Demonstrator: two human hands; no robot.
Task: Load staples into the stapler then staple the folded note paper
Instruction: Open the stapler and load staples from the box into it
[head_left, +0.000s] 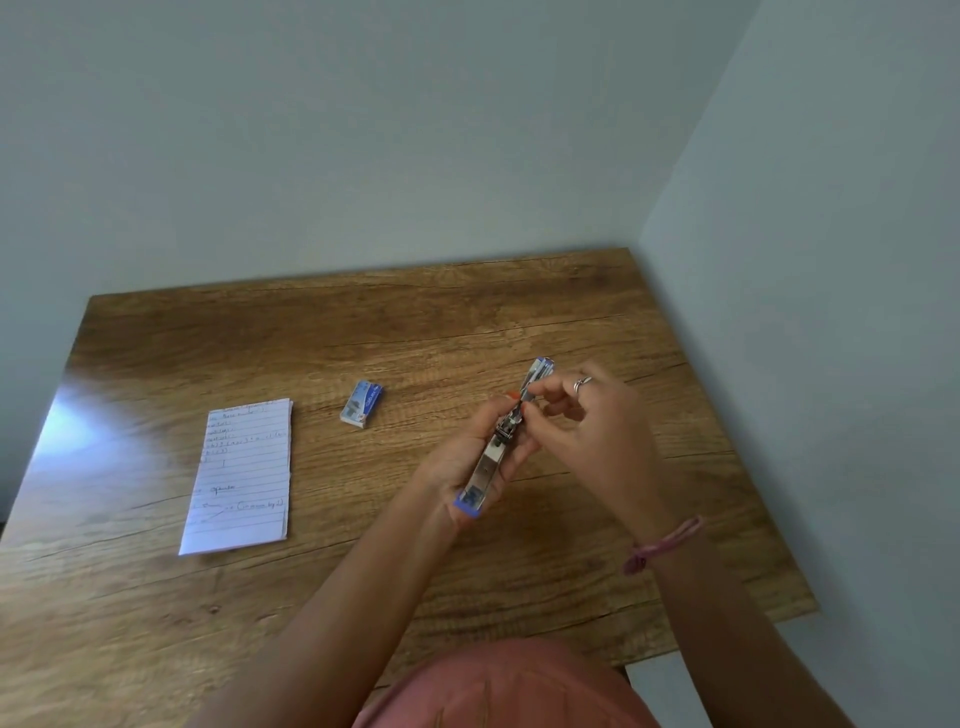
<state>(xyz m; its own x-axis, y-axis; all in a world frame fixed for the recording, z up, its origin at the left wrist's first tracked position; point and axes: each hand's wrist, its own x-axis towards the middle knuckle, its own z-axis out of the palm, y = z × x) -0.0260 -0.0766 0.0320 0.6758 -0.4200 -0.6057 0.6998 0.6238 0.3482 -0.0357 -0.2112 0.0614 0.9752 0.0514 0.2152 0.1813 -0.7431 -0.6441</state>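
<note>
A blue and silver stapler, swung open flat, is held above the wooden table by my left hand, whose fingers curl under its metal channel. My right hand pinches at the channel near its middle with thumb and forefinger; whether a strip of staples is between them is too small to tell. The small blue staple box lies on the table left of the stapler. The folded lined note paper, with handwriting on it, lies flat further left.
The table stands in a corner, with walls behind it and at its right edge. My lap in pink cloth shows at the table's near edge.
</note>
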